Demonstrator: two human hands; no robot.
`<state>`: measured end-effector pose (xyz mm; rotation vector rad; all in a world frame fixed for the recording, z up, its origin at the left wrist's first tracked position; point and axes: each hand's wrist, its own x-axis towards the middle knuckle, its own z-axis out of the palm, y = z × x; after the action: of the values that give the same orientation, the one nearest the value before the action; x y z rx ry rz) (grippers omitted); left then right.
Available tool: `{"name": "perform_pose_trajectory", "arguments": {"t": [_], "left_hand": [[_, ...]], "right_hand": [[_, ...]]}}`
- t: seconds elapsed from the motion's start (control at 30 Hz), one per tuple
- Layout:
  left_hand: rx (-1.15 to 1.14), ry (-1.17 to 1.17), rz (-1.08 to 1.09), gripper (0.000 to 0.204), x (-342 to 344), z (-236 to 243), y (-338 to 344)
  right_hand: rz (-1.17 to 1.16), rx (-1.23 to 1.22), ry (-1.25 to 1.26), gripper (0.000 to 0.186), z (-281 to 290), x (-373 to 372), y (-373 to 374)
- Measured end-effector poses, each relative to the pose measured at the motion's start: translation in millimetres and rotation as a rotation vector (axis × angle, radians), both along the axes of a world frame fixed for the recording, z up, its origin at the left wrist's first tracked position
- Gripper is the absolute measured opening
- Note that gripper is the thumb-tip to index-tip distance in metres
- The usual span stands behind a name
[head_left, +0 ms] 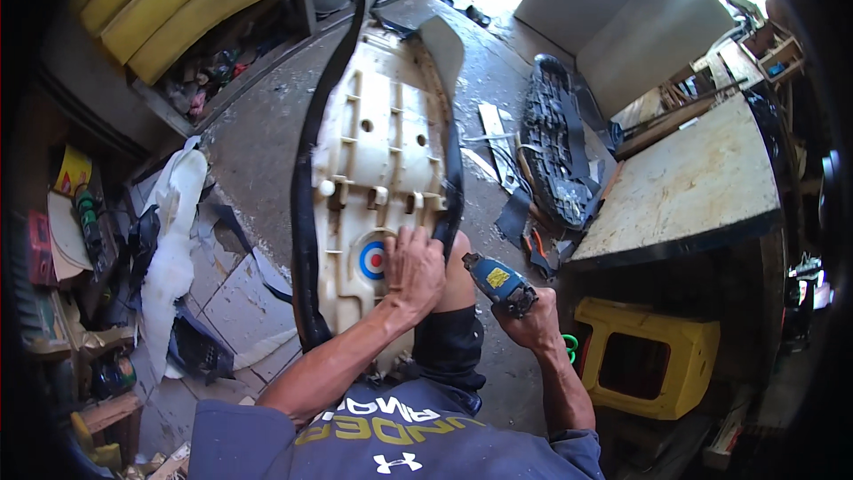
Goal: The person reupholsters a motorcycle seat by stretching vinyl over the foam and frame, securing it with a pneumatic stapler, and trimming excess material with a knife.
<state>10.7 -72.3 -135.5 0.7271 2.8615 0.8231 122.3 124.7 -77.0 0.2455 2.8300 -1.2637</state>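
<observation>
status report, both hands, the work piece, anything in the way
Left hand on pale ribbed base. Right hand gripping blue tool, off the base. Black cover along both sides of base. Knee shows between tool and base.

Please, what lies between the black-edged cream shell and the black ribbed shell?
In the head view, pale strips lie between the cream shell and the black ribbed shell, with a dark scrap near their lower end.

The base (pixel 380 153) looks like ribbed, smooth plastic, its cover (pixel 306 187) like slick vinyl; the shirt (pixel 293 458) is matt cloth, the floor (pixel 256 116) rough.
</observation>
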Motion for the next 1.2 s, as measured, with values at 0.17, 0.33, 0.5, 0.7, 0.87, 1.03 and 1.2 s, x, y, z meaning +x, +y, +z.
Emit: {"name": "perform_pose_trajectory", "arguments": {"t": [0.17,0.33,0.5,0.7,0.87,1.03,1.2], "left_hand": [[-0.086,0.019,0.114,0.025,17.4,2.6,14.3],[-0.088,-0.06,0.144,0.026,23.6,14.1,20.8],[-0.064,-0.092,0.176,0.025,29.9,16.0,25.3],[-0.093,-0.166,0.2,0.026,26.5,23.7,27.8],[-0.157,-0.223,0.2,0.022,20.8,21.1,29.3],[0.111,-0.402,0.104,0.019,8.2,28.4,10.3],[0.149,0.009,0.069,0.014,21.5,19.8,10.2]], "right_hand": [[-0.073,-0.019,0.034,0.024,-9.9,33.1,25.3],[-0.16,-0.032,0.019,0.022,-26.8,57.5,40.1],[-0.153,-0.052,0.07,0.023,-36.3,71.3,44.7],[-0.215,-0.093,0.061,0.021,-51.1,80.1,45.7],[-0.233,-0.093,0.117,0.017,-55.8,74.9,42.7],[-0.213,-0.057,0.111,0.016,-48.9,67.0,44.9],[-0.229,-0.088,0.102,0.018,-48.6,65.8,36.4]]}}
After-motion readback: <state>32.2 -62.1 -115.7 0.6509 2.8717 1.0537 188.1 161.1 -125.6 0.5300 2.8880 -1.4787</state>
